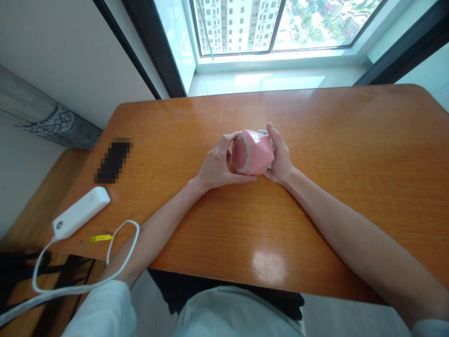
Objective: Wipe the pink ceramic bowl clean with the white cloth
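A pink faceted cup (pixel 258 152) is held on its side above the wooden table, its round, pale-ringed end turned to the left. My left hand (pixel 218 163) curves around that end, thumb along the lower side and fingers at the top. On the other end rests my right hand (pixel 282 157), with the thumb raised and the palm against the cup. Between the right hand and the cup shows a bit of greyish-white material (pixel 263 132), which looks like a cloth. Most of it is hidden behind the cup and fingers.
On the table (pixel 351 187), to the left, lie a white power strip (pixel 82 213) with a white cable (pixel 70 289), a yellow tag (pixel 101 238) and a dark pixelated object (pixel 114 161). The cable loops over my left forearm. A window (pixel 270 28) stands behind the table.
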A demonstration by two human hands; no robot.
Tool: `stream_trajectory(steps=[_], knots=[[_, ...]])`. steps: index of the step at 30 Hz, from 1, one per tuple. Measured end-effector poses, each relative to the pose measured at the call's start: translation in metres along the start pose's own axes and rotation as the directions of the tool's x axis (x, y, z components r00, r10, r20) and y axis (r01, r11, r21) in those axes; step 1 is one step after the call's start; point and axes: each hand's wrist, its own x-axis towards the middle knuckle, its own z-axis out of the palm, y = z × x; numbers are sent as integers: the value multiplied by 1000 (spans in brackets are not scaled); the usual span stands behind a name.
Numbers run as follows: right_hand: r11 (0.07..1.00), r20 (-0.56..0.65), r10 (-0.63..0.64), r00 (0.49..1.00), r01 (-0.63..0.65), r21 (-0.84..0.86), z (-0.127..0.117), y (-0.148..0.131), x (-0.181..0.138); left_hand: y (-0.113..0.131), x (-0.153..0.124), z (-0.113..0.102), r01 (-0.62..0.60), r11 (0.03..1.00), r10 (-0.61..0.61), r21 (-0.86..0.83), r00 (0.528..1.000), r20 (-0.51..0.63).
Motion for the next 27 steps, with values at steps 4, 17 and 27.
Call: stream_trajectory(steps=[4,17,27], knots=[[999,-12,11,1000,-11,-44,1,2,-2,-1,-1,-1,93,995,-92,-27,995,33],[995,46,85,995,-82,-54,-1,5,-4,3,4,-5,187,976,-179,-112,981,81],[996,79,48,996,-42,-72,2,8,-6,-3,0,-3,152,984,-139,-96,982,126]])
